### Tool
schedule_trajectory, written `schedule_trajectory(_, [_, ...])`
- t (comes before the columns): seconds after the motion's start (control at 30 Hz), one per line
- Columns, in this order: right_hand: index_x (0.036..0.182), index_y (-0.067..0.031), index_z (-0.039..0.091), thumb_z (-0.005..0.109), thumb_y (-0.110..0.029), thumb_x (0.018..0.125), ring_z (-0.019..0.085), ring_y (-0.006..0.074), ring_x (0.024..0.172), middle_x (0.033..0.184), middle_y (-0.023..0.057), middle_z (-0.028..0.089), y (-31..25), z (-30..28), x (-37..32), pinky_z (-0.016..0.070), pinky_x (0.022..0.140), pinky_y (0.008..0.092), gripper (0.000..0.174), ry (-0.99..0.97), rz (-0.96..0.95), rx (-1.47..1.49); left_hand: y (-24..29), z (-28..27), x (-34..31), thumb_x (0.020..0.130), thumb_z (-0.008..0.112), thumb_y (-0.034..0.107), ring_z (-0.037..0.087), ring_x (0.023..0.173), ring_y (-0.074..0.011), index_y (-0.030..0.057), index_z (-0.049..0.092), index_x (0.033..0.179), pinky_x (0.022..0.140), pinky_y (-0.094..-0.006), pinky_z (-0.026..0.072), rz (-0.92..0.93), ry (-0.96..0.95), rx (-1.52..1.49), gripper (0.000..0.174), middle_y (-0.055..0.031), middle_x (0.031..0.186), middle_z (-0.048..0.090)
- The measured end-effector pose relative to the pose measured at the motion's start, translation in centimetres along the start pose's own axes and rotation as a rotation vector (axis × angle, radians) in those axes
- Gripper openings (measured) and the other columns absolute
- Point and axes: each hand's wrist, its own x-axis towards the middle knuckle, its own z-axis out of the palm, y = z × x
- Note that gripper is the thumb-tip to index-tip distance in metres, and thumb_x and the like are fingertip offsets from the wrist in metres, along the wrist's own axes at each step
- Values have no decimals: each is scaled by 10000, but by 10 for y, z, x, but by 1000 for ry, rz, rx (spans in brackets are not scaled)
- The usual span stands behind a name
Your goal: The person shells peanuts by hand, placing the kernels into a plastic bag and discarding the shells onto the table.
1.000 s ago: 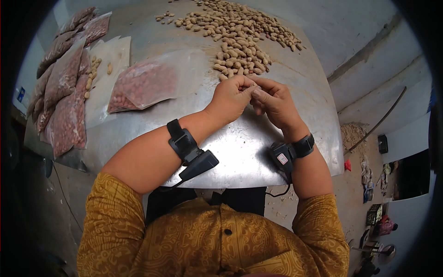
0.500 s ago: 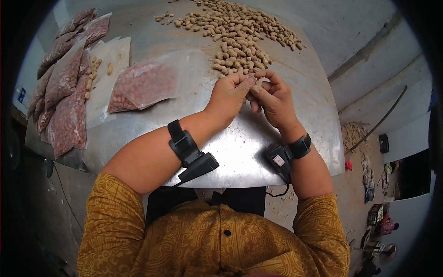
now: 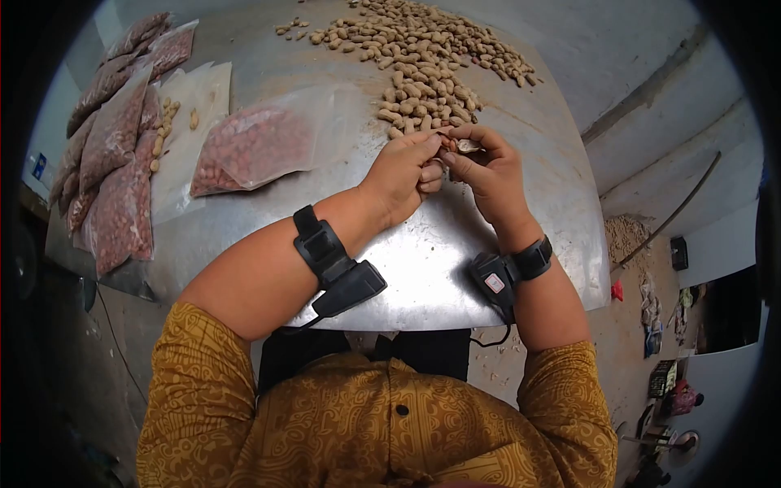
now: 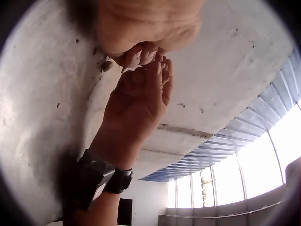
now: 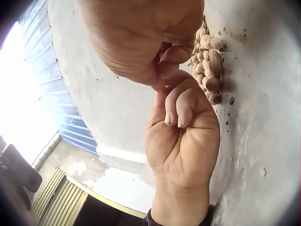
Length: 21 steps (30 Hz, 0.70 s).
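Observation:
Both hands meet over the metal table, just in front of the peanut pile (image 3: 427,93). Between their fingertips is a cracked peanut (image 3: 449,143), with reddish kernels showing. My right hand (image 3: 496,179) pinches it between thumb and forefinger, and a pale opened piece of shell (image 3: 468,146) sticks out there. The thumb and forefinger of my left hand (image 3: 399,177) pinch the peanut's other side, while its remaining fingers curl in toward the palm. In both wrist views the fingers mostly hide the peanut; the right wrist view shows curled fingers of the left hand (image 5: 183,127).
A clear bag of shelled peanuts (image 3: 256,146) lies left of the hands. Further left, several filled bags (image 3: 114,146) are stacked at the table edge, beside flat plastic bags (image 3: 207,93) with a few whole peanuts (image 3: 163,130) on top. The metal table (image 3: 423,268) curves toward the body.
The peanut between the hands now shows opened, with kernels and a shell piece visible. The left fingers have curled in further, and the right forefinger and thumb have spread around the shell.

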Motion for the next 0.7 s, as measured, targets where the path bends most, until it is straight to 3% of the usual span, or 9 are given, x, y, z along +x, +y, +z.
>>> schedule_trajectory(0.17, [946, -34, 624, 655, 25, 715, 590, 156, 762, 879, 59, 598, -5, -2, 4, 484, 671, 245, 240, -80, -457, -469, 1, -4, 1, 903, 422, 154, 341, 497, -51, 61, 511, 830, 447, -191, 288, -99, 62, -163, 148, 12, 700, 452])
schedule_trajectory(0.3, [938, -36, 633, 661, 25, 705, 593, 176, 752, 853, 77, 596, -16, 1, -1, 479, 669, 243, 242, -70, -402, -510, 4, -4, 2, 892, 438, 155, 328, 475, -60, 61, 510, 789, 428, -192, 273, -139, 18, -226, 157, 8, 679, 448])
schedule_trajectory(0.37, [943, -23, 630, 667, 18, 719, 594, 168, 758, 858, 70, 603, -14, -2, 0, 481, 668, 240, 231, -39, -357, -497, 5, -2, 1, 891, 443, 138, 317, 464, -58, 38, 533, 824, 422, -188, 269, -145, 84, -243, 151, 9, 665, 444])
schedule_trajectory(0.47, [951, 5, 611, 659, 1, 757, 603, 171, 793, 881, 75, 611, -5, -12, 3, 493, 669, 243, 200, 78, -20, 60, 8, 3, -1, 902, 450, 135, 306, 458, -54, 3, 543, 925, 419, -185, 264, -97, 149, -147, 163, 12, 649, 436])
schedule_trajectory(0.57, [975, 26, 575, 630, -22, 798, 612, 188, 847, 918, 95, 612, 8, -27, 11, 511, 692, 254, 192, 148, 77, 513, 8, 3, -3, 925, 446, 163, 298, 458, -51, -15, 517, 1032, 420, -189, 259, -4, 166, -30, 219, 16, 633, 416])
schedule_trajectory(0.7, [995, 15, 539, 531, -50, 852, 612, 239, 883, 911, 124, 605, 8, -34, 16, 524, 807, 331, 158, 153, 99, 753, 10, -2, -3, 948, 433, 262, 288, 458, -54, -4, 482, 1088, 420, -199, 251, 42, 156, 13, 304, 19, 624, 387])
